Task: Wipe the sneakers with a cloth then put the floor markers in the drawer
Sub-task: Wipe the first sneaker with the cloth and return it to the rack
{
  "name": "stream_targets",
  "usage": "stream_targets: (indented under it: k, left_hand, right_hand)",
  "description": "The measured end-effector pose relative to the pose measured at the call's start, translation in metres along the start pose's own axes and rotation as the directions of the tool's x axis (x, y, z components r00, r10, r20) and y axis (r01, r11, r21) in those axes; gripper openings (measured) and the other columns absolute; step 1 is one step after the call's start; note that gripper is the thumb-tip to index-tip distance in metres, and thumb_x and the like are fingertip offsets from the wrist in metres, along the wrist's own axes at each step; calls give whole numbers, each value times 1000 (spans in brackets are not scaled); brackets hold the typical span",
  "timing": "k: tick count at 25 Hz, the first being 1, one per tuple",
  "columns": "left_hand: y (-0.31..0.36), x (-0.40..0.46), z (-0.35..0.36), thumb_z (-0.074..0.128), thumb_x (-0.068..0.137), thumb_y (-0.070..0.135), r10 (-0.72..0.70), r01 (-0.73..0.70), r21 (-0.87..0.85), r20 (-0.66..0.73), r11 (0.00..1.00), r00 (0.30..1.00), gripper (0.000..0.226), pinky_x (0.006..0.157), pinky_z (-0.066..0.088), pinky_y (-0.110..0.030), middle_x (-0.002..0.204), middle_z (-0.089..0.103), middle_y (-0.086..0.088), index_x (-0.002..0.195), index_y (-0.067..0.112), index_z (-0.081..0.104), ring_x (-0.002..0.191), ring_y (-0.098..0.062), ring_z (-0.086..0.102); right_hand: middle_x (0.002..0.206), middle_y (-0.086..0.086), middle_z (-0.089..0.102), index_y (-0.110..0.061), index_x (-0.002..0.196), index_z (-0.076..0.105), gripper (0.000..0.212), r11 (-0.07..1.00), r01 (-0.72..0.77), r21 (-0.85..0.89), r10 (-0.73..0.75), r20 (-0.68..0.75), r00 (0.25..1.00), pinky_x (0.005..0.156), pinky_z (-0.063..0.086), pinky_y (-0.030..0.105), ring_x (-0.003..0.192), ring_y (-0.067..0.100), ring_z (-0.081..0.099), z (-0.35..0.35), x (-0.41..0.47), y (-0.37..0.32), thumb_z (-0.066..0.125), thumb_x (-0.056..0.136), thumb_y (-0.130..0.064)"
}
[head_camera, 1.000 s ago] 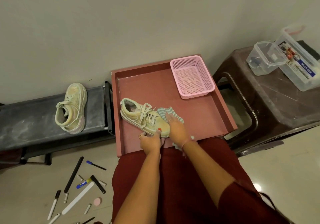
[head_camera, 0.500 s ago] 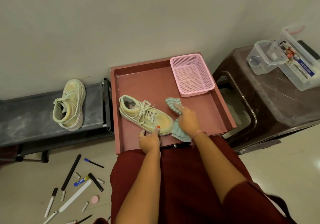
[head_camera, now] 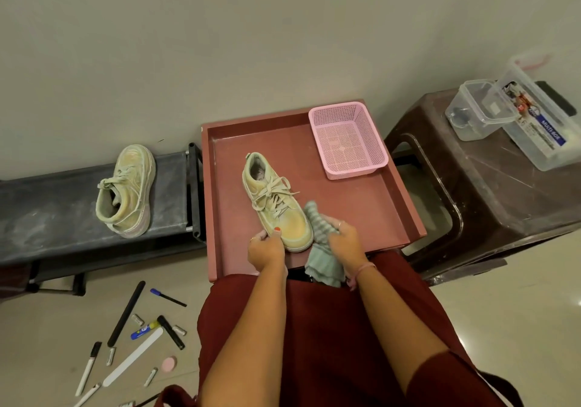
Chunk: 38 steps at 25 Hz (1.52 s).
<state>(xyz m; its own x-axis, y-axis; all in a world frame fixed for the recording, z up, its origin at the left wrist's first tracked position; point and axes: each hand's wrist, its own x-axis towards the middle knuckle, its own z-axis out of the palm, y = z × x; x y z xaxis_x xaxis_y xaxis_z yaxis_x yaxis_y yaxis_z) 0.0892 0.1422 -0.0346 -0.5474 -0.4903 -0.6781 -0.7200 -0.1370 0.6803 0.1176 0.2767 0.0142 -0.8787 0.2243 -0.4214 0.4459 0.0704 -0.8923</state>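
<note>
Head view: wiping is underway, left hand (head_camera: 265, 248) gripping the sneaker (head_camera: 276, 205) toe, right hand (head_camera: 345, 243) clutching the cloth (head_camera: 317, 221) beside it, next needing strokes across the upper.

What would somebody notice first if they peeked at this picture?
Probably the dirty pale-green lace-up sneaker lying in the reddish-brown open drawer, with the left hand gripping its toe and the right hand holding a crumpled striped green cloth beside it. Next, the empty pink plastic mesh basket in the drawer's far right corner, and the matching second sneaker on the dusty grey bench to the left.
</note>
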Motion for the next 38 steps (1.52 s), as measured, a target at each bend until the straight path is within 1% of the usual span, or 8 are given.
stream_targets:
  k: [3, 6, 12, 20, 24, 27, 30, 38]
  left_hand:
    - [5, -9, -7, 71, 79, 28, 8, -6, -52, 28, 999, 1000, 36, 89, 56, -48, 110, 71, -2, 114, 19, 67, 101, -27, 67]
    - [1, -22, -18, 78, 73, 21, 52, -13, -198, 194, 980, 980, 47, 89, 56, -46, 107, 72, 0, 118, 19, 66, 97, -21, 70]
    - [4, -46, -42, 91, 39, 37, 226, -187, -181, 234, 966, 946, 120, 94, 54, -35, 137, 50, 1, 145, 24, 38, 112, -10, 62]
    - [51, -78, -96, 85, 65, 38, 266, -254, -114, 106, 960, 958, 69, 80, 51, -22, 109, 67, 7, 126, 20, 58, 93, -5, 64]
    - [55, -75, -125, 78, 51, 57, 270, -250, -133, 166, 959, 948, 69, 86, 56, -30, 104, 73, 4, 109, 20, 70, 93, -11, 70]
    - [54, -82, -129, 77, 50, 60, 279, -253, -154, 180, 955, 943, 66, 88, 56, -33, 98, 74, 2, 101, 19, 73, 92, -13, 71]
    - [53, -92, -124, 79, 58, 60, 296, -257, -210, 185, 943, 937, 60, 89, 56, -33, 102, 74, 4, 105, 23, 71, 95, -10, 70]
    - [46, -126, -109, 75, 82, 21, 360, -245, -482, 162, 841, 919, 43, 89, 50, -17, 115, 67, 3, 122, 15, 59, 103, 1, 63]
  right_hand:
    - [104, 0, 62, -18, 123, 61, 43, 995, -102, -17, 103, 74, 992, 62, 50, 16, 75, 7, 58, 8, 9, -11, 40, 92, 2]
    - [117, 5, 65, -20, 128, 57, 49, 978, -209, 22, 205, 109, 973, 84, 56, 39, 96, 22, 66, 18, 11, -11, 39, 90, 3]
    - [113, 11, 68, -15, 127, 58, 52, 967, -225, 117, 188, 263, 946, 86, 55, 37, 101, 25, 66, 22, -8, -39, 36, 89, 12]
    - [102, 17, 67, -3, 121, 59, 58, 973, -164, 165, 105, 318, 942, 87, 52, 43, 88, 26, 64, -4, -51, -107, 28, 78, 22]
    - [95, 4, 67, -14, 116, 62, 51, 995, 96, 21, -98, 174, 980, 69, 55, 19, 80, 14, 63, -20, -81, -138, 35, 85, 15]
    - [121, 5, 57, -12, 132, 52, 60, 903, 329, -275, -279, 207, 938, 78, 43, 1, 103, 14, 55, 8, -102, -133, 35, 83, 17]
    - [156, 6, 18, -13, 148, 24, 70, 747, 466, -474, -334, 338, 880, 117, 14, 21, 144, 17, 16, 52, -115, -101, 34, 86, 16]
    - [154, -16, 6, -33, 147, 7, 86, 687, 546, -479, -477, 269, 837, 120, 11, 36, 147, 11, 4, 47, -104, -59, 38, 83, 15]
